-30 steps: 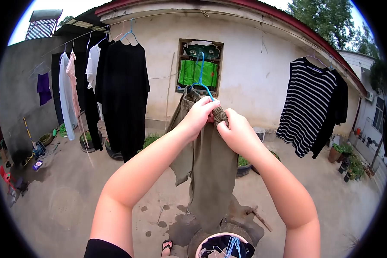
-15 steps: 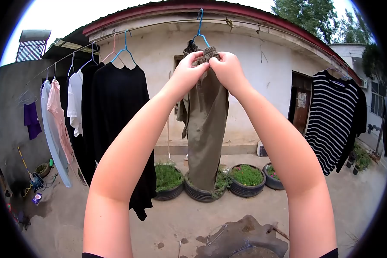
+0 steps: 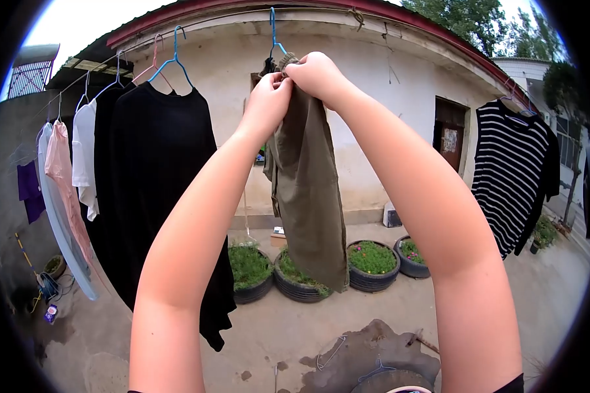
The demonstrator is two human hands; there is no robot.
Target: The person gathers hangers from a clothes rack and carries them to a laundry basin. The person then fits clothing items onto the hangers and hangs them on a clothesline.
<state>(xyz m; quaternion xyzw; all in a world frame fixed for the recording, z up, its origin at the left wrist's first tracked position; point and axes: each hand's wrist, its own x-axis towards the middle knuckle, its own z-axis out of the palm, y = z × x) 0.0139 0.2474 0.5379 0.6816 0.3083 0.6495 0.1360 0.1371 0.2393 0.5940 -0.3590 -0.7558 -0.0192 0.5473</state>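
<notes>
Olive-green trousers (image 3: 306,190) hang down from a blue hanger (image 3: 273,31), whose hook is up at the clothesline (image 3: 210,19). My left hand (image 3: 267,103) pinches the gathered waistband from the left, just below the hanger. On the waistband's upper right side my right hand (image 3: 316,77) is closed, its fingers near those of my left hand. The trouser legs hang free below both hands. Part of the hanger's lower bar is hidden by the cloth and my fingers. Left of my arms, a black top (image 3: 160,150) hangs on another blue hanger (image 3: 174,60).
More clothes hang at the left, among them a pink garment (image 3: 60,160) and a purple cloth (image 3: 30,190). A striped shirt (image 3: 512,170) hangs at the right. Tyre planters (image 3: 372,280) stand by the wall. Hangers (image 3: 377,373) lie low near the wet ground.
The trousers and blue hanger were raised from chest height to the clothesline, with both hands on the waistband. The view has tilted up, and the basin has mostly left it.
</notes>
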